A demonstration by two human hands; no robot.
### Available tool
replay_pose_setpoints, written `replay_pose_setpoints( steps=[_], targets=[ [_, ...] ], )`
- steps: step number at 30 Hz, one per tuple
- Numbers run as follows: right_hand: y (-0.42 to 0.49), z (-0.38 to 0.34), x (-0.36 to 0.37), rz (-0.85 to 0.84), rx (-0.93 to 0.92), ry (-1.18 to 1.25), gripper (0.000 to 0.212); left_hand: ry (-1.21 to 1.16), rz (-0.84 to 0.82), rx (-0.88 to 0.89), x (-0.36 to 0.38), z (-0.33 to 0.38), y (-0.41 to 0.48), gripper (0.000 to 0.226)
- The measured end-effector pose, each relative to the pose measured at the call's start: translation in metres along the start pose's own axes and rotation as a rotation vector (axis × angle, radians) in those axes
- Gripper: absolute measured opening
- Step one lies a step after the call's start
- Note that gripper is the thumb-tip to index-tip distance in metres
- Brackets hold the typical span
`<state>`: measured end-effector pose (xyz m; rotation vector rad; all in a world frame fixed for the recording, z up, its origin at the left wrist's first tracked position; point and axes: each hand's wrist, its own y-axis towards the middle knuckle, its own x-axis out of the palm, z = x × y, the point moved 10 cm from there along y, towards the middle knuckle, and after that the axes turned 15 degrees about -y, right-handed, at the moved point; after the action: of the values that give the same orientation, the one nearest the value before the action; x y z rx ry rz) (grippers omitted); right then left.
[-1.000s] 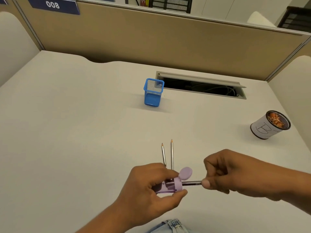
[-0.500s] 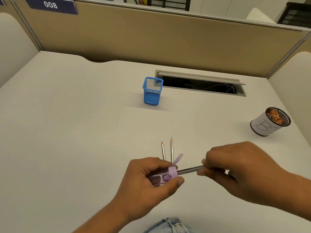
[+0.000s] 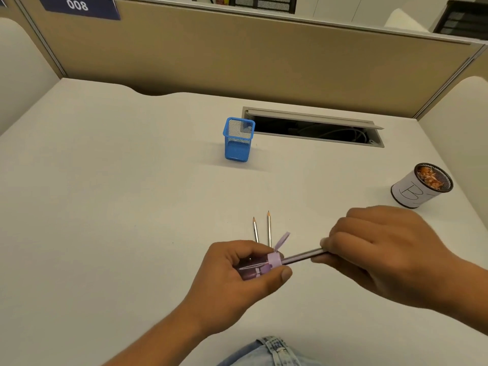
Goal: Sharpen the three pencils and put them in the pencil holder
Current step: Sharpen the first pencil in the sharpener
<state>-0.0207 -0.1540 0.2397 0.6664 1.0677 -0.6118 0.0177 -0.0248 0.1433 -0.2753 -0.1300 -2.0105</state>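
Note:
My left hand (image 3: 237, 276) grips a purple sharpener (image 3: 260, 265) with its lid flipped up. A grey pencil (image 3: 303, 257) is pushed into the sharpener's mouth, and my right hand (image 3: 383, 249) pinches its other end. Two sharpened pencils (image 3: 268, 228) lie side by side on the white desk just beyond my left hand, tips pointing away from me; their near ends are hidden by my fingers. The blue mesh pencil holder (image 3: 239, 140) stands upright farther back, with nothing visible inside it.
A white-wrapped mesh cup (image 3: 420, 186) holding pencil shavings stands at the right. An open cable slot (image 3: 314, 128) lies in the desk behind the holder. Tan partition walls close the back and sides. Denim shows at the bottom edge.
The sharpener has turned in my left hand, so its lid now shows edge-on. My right hand has rolled over the pencil and shifted slightly right.

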Motion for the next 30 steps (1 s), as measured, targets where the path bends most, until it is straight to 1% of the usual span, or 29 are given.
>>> replay_pose_setpoints(
  steps=[2, 3, 4, 5, 6, 7, 8, 9, 10, 11, 12, 14, 16, 18, 20, 22, 24, 26, 28, 30],
  targets=[
    [0.0, -0.005, -0.005, 0.055, -0.022, -0.03, 0.033, 0.012, 0.019, 0.045, -0.001, 0.007, 0.0, 0.018],
    [0.001, -0.005, -0.003, 0.016, 0.004, 0.009, 0.033, 0.059, 0.023, 0.092, -0.001, 0.012, 0.0, 0.018],
    [0.001, -0.002, 0.002, -0.044, 0.07, 0.09, 0.032, 0.133, 0.012, 0.161, -0.001, 0.02, -0.001, 0.018],
    [0.0, 0.005, 0.012, -0.133, 0.186, 0.237, 0.031, 0.22, -0.017, 0.247, 0.002, 0.03, -0.002, 0.016],
    [-0.004, 0.013, 0.029, -0.271, 0.342, 0.461, 0.033, 0.303, -0.059, 0.337, 0.006, 0.04, -0.005, 0.015],
    [-0.014, 0.015, 0.048, -0.425, 0.51, 0.739, 0.035, 0.377, -0.104, 0.409, 0.012, 0.047, -0.008, 0.016],
    [-0.026, 0.01, 0.065, -0.581, 0.65, 0.987, 0.037, 0.435, -0.147, 0.455, 0.017, 0.05, -0.011, 0.017],
    [-0.036, 0.001, 0.074, -0.723, 0.727, 1.16, 0.039, 0.469, -0.177, 0.482, 0.02, 0.052, -0.013, 0.018],
    [-0.041, -0.006, 0.077, -0.806, 0.739, 1.244, 0.038, 0.479, -0.194, 0.491, 0.022, 0.052, -0.014, 0.019],
    [-0.043, -0.007, 0.075, -0.838, 0.71, 1.235, 0.035, 0.473, -0.198, 0.482, 0.022, 0.052, -0.014, 0.019],
    [-0.042, -0.007, 0.072, -0.836, 0.674, 1.193, 0.028, 0.457, -0.191, 0.46, 0.02, 0.051, -0.014, 0.019],
    [-0.035, 0.001, 0.062, -0.717, 0.63, 1.093, 0.011, 0.411, -0.159, 0.398, 0.015, 0.047, -0.013, 0.018],
    [-0.026, 0.015, 0.045, -0.52, 0.553, 0.88, 0.016, 0.357, -0.127, 0.34, 0.011, 0.041, -0.014, 0.015],
    [-0.013, 0.021, 0.019, -0.333, 0.4, 0.524, 0.015, 0.296, -0.09, 0.29, 0.008, 0.037, -0.014, 0.013],
    [-0.005, 0.016, -0.004, -0.152, 0.239, 0.216, 0.019, 0.185, -0.034, 0.22, 0.003, 0.031, -0.013, 0.015],
    [-0.002, 0.011, -0.019, 0.016, 0.139, 0.042, 0.025, 0.072, 0.01, 0.157, -0.001, 0.027, -0.011, 0.017],
    [-0.002, 0.005, -0.031, 0.171, 0.079, -0.066, 0.027, -0.031, 0.016, 0.113, -0.001, 0.024, -0.01, 0.017],
    [-0.003, 0.001, -0.037, 0.258, 0.05, -0.105, 0.025, -0.104, 0.007, 0.08, 0.0, 0.021, -0.009, 0.015],
    [-0.002, -0.003, -0.041, 0.302, 0.012, -0.13, 0.024, -0.134, -0.014, 0.048, 0.002, 0.018, -0.01, 0.012],
    [0.0, -0.007, -0.041, 0.291, -0.025, -0.142, 0.027, -0.122, -0.024, 0.046, 0.002, 0.018, -0.012, 0.01]
  ],
)
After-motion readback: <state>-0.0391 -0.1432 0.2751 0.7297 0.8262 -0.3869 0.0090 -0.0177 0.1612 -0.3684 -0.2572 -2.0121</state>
